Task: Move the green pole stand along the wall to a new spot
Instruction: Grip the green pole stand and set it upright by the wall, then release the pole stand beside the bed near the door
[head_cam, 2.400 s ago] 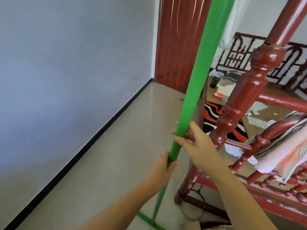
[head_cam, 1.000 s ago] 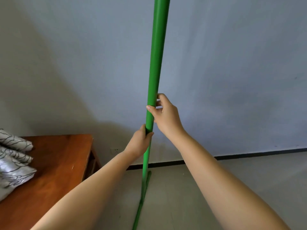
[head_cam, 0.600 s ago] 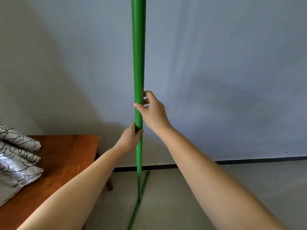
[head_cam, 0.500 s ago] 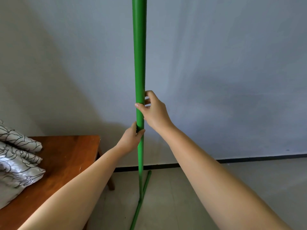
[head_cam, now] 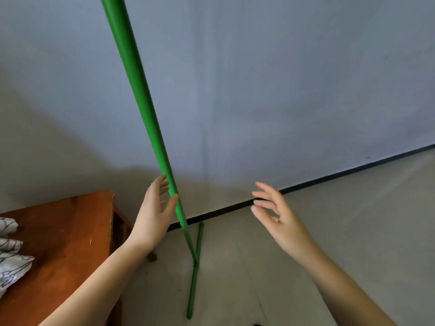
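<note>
The green pole stand (head_cam: pixel 143 100) rises from the floor in front of the pale wall (head_cam: pixel 282 78), its thin foot bar (head_cam: pixel 195 271) lying flat on the tiles and pointing at the wall. My left hand (head_cam: pixel 155 215) is open, its fingers spread just left of the pole, with the thumb at the shaft. My right hand (head_cam: pixel 277 217) is open too and well to the right of the pole, touching nothing. The pole's top runs out of the frame.
A brown wooden table (head_cam: pixel 61 243) stands at the left close to the pole's foot, with a patterned white cloth (head_cam: pixel 9 255) on it. A black skirting strip (head_cam: pixel 306 184) runs along the wall's base. Pale tiled floor (head_cam: pixel 329 231) stretches to the right.
Both hands have let go of the pole and opened; the right hand has drawn away to the right. The view has tilted, and the pole's foot now rests on the floor.
</note>
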`<state>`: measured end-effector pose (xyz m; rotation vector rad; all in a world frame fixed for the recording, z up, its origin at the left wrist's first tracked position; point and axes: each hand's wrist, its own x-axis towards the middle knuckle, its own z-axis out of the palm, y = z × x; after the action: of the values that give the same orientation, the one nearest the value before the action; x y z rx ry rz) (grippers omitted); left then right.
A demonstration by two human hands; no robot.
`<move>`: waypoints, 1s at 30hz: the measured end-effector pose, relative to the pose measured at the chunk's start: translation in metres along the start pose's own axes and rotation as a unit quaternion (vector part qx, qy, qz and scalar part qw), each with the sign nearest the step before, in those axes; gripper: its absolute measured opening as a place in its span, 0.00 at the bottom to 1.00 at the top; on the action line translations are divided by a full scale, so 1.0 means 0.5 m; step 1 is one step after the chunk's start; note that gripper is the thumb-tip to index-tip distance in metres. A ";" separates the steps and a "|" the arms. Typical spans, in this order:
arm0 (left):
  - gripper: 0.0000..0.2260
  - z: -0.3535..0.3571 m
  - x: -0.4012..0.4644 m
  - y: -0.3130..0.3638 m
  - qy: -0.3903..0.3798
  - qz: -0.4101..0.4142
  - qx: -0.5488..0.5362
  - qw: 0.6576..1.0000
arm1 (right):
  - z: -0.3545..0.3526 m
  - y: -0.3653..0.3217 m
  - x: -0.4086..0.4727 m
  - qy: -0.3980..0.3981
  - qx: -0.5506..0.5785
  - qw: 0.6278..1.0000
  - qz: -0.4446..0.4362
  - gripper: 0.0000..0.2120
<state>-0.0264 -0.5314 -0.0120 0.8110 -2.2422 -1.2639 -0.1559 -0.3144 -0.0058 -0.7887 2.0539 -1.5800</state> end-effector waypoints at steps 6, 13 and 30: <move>0.18 0.071 -0.147 0.002 -0.132 0.010 -0.043 0.990 | -0.092 0.108 -0.261 0.176 0.045 0.976 0.118 0.19; 0.14 0.202 -0.241 0.028 -0.230 -0.031 -0.046 0.972 | -0.142 0.171 -0.456 0.373 0.087 0.905 0.185 0.18; 0.14 0.674 -0.270 0.266 -0.345 -0.020 -0.060 0.936 | -0.458 0.338 -0.620 0.592 0.181 0.744 0.252 0.27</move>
<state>-0.1743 -0.1792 -0.0719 0.3916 -2.6285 -1.9095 -0.1015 0.0892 -0.1117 1.1667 2.1485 -2.2319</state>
